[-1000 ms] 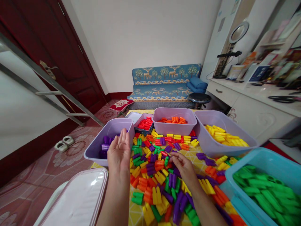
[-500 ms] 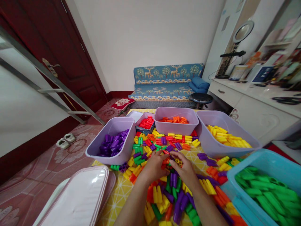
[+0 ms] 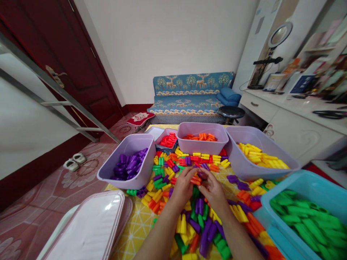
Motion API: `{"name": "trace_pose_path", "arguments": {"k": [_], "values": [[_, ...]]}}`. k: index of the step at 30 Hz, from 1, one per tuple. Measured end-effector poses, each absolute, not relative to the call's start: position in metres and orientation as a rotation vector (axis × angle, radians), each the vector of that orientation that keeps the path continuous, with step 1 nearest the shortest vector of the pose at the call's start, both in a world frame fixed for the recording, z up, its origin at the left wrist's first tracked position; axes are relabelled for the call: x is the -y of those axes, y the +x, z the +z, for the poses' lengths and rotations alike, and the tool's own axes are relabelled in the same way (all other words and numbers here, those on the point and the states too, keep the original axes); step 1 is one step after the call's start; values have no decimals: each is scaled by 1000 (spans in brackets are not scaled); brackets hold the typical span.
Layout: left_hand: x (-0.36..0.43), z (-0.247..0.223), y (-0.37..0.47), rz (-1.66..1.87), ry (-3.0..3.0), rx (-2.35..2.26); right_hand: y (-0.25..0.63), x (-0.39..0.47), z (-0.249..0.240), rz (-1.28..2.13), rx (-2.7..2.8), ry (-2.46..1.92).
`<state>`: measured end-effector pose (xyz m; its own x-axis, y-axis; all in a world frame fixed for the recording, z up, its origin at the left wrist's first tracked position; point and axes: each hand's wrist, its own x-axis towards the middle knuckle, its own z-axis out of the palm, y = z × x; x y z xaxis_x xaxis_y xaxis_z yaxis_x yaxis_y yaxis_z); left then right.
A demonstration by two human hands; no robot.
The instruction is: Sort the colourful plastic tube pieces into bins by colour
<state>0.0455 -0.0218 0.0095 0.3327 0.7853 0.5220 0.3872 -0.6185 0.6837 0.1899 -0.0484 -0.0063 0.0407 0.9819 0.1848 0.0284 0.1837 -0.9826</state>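
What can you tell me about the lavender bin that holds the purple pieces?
The lavender bin looks like smooth plastic, with rounded corners, a rolled rim and walls widening upward. It stands upright and lidless on the yellow patterned table cover, at the table's left side, partly filled with a heap of glossy purple pieces. The left hand and right hand are clear of it. Its underside is hidden.

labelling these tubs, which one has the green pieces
The turquoise tub at the near right: it alone holds green pieces, and no other container is turquoise.
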Motion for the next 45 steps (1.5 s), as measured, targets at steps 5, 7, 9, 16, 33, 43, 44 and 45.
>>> {"name": "trace_pose_path", "arguments": {"k": [5,7,9,16,33,43,44,45], "values": [[24,11,44,1066,2144,-1108,193,48,-3,1009,1310,-1136],[25,14,44,1011,2142,-1160,193,47,-2,946,1340,-1166],[26,17,44,992,2133,-1218,193,47,1,889,1378,-1180],[26,19,44,942,2205,-1350,189,54,11,725,1543,-1146],[28,19,46,930,2130,-1301,190,58,10,768,1299,-1299],[28,19,47,977,2045,-1272,217,29,61,894,1632,-1396],[28,18,47,985,2035,-1271,216,24,71,831,1547,-1371],[28,18,47,990,2024,-1269,214,20,80,756,1377,-1308]]}}
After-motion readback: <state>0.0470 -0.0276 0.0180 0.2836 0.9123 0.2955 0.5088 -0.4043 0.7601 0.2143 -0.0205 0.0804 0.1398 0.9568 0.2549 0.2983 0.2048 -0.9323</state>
